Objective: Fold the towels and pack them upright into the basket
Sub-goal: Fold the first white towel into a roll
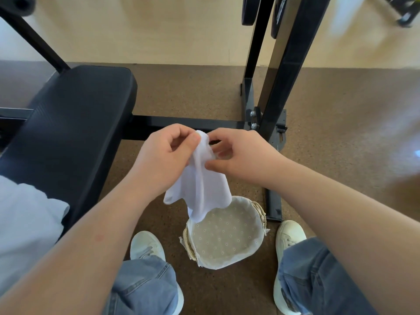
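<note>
Seen from above, a person's left hand (pixel 163 155) and right hand (pixel 241 155) meet at the middle of the view. Each pinches the top of a small white towel (pixel 200 192). The towel hangs loose and unfolded, and its lowest corner overlaps the 11 o'clock rim of a round woven basket (pixel 227 263) with a spotted fabric lining. The basket stands on a brown speckled floor (pixel 204 92), with a white left shoe (pixel 145 246) at its 9 o'clock and a white right shoe (pixel 289 235) at its 3 o'clock. A black padded bench (pixel 68 123) lies at 10 o'clock from the hands. A black metal post (pixel 291 64) rises at 1 o'clock.
</note>
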The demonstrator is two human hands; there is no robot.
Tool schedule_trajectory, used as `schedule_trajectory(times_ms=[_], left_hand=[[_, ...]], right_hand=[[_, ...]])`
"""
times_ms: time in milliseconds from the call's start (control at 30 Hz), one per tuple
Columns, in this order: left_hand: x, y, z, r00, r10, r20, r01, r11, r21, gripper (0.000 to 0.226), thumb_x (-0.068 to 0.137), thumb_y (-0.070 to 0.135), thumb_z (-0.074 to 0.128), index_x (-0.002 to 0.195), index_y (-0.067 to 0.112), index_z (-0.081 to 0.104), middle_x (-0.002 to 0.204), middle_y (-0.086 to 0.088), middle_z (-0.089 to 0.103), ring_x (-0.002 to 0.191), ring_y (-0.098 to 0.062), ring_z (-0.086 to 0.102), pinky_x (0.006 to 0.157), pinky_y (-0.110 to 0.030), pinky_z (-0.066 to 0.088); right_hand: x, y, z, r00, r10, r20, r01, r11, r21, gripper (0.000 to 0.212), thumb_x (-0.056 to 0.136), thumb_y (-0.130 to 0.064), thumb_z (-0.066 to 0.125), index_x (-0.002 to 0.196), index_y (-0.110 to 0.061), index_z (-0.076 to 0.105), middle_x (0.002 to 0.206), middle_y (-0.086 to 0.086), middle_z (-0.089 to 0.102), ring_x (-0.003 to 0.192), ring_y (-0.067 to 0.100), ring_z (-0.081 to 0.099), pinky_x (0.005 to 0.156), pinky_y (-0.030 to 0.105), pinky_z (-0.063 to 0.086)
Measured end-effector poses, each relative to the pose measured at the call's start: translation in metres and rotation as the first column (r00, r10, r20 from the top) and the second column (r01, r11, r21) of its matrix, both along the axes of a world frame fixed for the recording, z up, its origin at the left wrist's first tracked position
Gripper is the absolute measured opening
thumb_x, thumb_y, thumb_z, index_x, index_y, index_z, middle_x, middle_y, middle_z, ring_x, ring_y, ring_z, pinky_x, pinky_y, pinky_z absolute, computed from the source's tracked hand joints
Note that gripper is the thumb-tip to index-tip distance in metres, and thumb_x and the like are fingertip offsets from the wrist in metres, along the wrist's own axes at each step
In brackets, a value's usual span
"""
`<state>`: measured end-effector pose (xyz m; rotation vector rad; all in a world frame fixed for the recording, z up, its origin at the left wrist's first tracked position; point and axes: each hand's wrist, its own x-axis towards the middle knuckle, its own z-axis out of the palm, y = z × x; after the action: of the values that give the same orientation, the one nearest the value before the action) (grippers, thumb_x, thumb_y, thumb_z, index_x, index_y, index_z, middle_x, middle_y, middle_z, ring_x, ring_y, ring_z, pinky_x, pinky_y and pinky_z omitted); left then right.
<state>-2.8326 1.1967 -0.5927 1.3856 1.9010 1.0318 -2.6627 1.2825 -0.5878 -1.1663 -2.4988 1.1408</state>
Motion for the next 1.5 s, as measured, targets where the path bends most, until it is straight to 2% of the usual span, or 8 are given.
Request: schedule_trajectory(times_ms=[133,267,567,667,800,1067,1300,1500], left_hand=[[0.002,-0.001,0.002,0.999,-0.051,-0.012,0.051,0.999,-0.003,0.011,0.103,0.032,0.056,0.1,0.029,0.066,0.068,0.02,0.064,0.062,0.002,0.06,0.056,-0.009,0.046],[-0.002,-0.004,0.002,0.997,0.015,-0.074,-0.014,1.0,0.002,0.011,0.103,0.037,0.056,0.098,0.033,0.066,0.071,0.016,0.067,0.063,0.0,0.062,0.057,-0.014,0.045],[0.001,-0.005,0.002,0.98,0.041,-0.193,-0.047,0.998,-0.029,0.021,0.099,0.045,0.056,0.089,0.029,0.065,0.064,0.006,0.064,0.072,0.002,0.061,0.062,-0.019,0.04],[0.001,-0.005,0.003,0.98,0.04,-0.197,-0.044,0.999,-0.016,0.022,0.098,0.047,0.056,0.086,0.031,0.064,0.063,0.006,0.065,0.071,0.001,0.062,0.063,-0.019,0.041],[0.0,-0.006,0.005,0.99,0.005,-0.14,0.0,0.999,0.032,0.015,0.099,0.041,0.059,0.091,0.034,0.069,0.071,0.009,0.069,0.069,-0.005,0.066,0.063,-0.017,0.047],[-0.001,-0.005,0.006,0.996,0.0,-0.087,0.006,0.998,0.064,0.014,0.102,0.031,0.057,0.105,0.031,0.071,0.082,0.015,0.07,0.076,-0.004,0.067,0.064,-0.016,0.049],[-0.002,-0.002,0.008,0.995,0.074,0.069,-0.079,0.994,0.073,0.015,0.104,0.032,0.054,0.11,0.03,0.068,0.08,0.018,0.065,0.072,-0.001,0.062,0.062,-0.016,0.048],[-0.004,-0.002,0.002,0.983,0.186,-0.004,-0.186,0.982,0.021,0.014,0.106,0.033,0.051,0.112,0.032,0.063,0.087,0.009,0.065,0.077,-0.008,0.061,0.07,-0.025,0.049]], right_hand=[[-0.002,0.0,-0.003,1.0,0.012,0.006,-0.012,1.0,-0.014,0.019,0.089,-0.036,0.076,0.104,-0.026,0.069,0.101,-0.011,0.072,0.099,0.009,0.068,0.092,0.036,0.057],[-0.002,0.002,-0.001,0.987,-0.097,-0.131,0.094,0.995,-0.032,0.018,0.089,-0.028,0.077,0.098,-0.031,0.062,0.092,-0.014,0.073,0.086,-0.001,0.069,0.077,0.02,0.057],[-0.004,0.001,-0.002,0.999,-0.003,-0.036,0.0,0.997,-0.083,0.005,0.093,-0.035,0.072,0.096,-0.033,0.069,0.083,-0.014,0.071,0.08,0.002,0.067,0.073,0.026,0.055],[-0.004,0.002,-0.002,0.996,-0.02,-0.087,0.011,0.995,-0.101,0.003,0.092,-0.034,0.072,0.094,-0.032,0.071,0.093,-0.012,0.073,0.088,0.006,0.069,0.082,0.033,0.059],[-0.004,0.001,-0.004,0.993,0.02,-0.12,-0.039,0.988,-0.15,0.012,0.091,-0.031,0.074,0.103,-0.029,0.076,0.136,-0.015,0.062,0.117,0.007,0.061,0.099,0.032,0.05],[-0.006,0.001,-0.006,0.994,0.054,-0.094,-0.065,0.99,-0.122,0.011,0.095,-0.033,0.07,0.094,-0.025,0.077,0.09,0.002,0.075,0.09,0.024,0.07,0.086,0.051,0.058],[-0.004,0.002,-0.017,0.983,0.156,0.097,-0.147,0.985,-0.089,0.018,0.097,-0.037,0.067,0.099,-0.022,0.077,0.091,-0.001,0.075,0.085,0.016,0.069,0.083,0.038,0.06],[0.001,0.005,-0.022,0.902,0.259,0.346,-0.271,0.963,-0.017,0.028,0.094,-0.038,0.066,0.101,-0.014,0.077,0.087,0.004,0.073,0.08,0.021,0.068,0.082,0.041,0.06]])
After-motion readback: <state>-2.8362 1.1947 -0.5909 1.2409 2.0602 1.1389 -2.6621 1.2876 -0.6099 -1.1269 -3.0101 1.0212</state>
